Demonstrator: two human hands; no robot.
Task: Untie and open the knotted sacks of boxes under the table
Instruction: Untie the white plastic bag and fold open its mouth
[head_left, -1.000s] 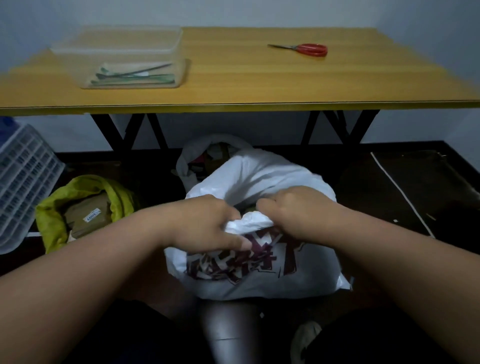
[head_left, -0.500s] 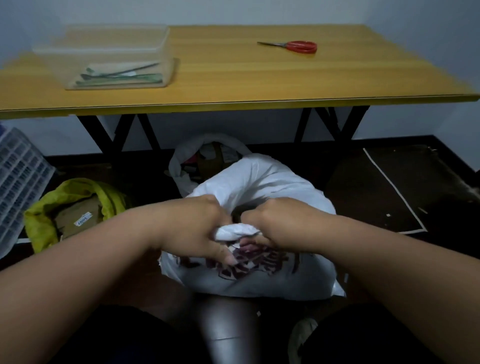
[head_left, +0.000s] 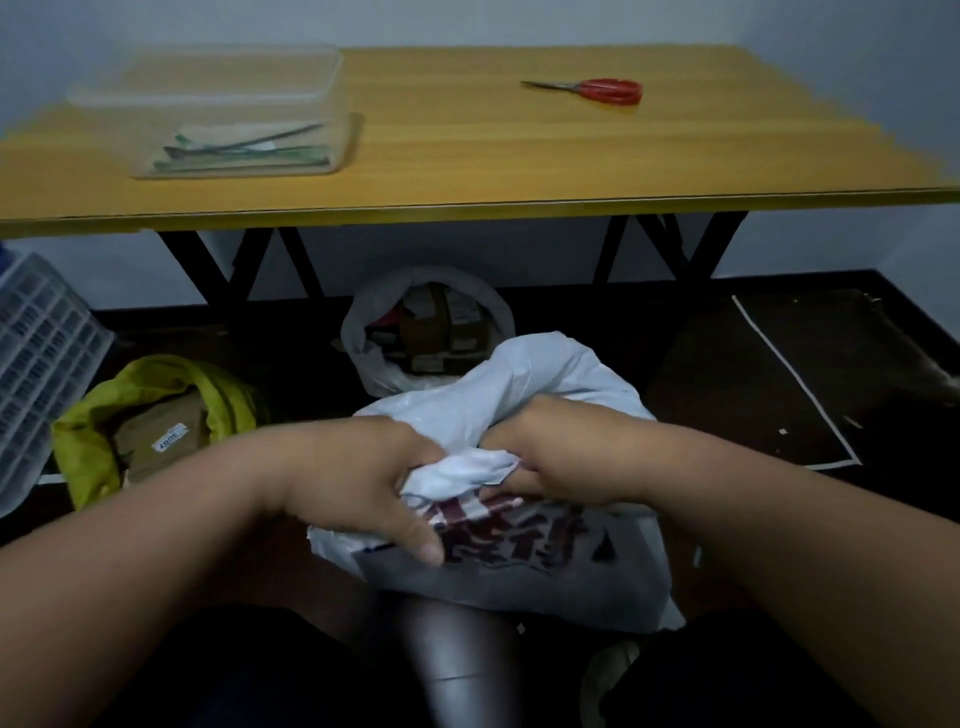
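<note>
Here, your yellow wood-topped table with black legs (head_left: 467, 171) stands against a pale wall over a dark floor. On the table: clear plastic lidded tub (head_left: 218, 114) towards its left end, red-handled scissors (head_left: 597, 91) towards its right. Under the table: white plastic sack with dark red lettering (head_left: 519, 566) at its front, opened white sack of boxes (head_left: 363, 338) behind that, opened yellow-green sack of boxes (head_left: 88, 441) to the left. Your left hand (head_left: 363, 488) and right hand (head_left: 561, 462) both clench the bunched knot (head_left: 462, 470) atop the lettered sack, still closed.
</note>
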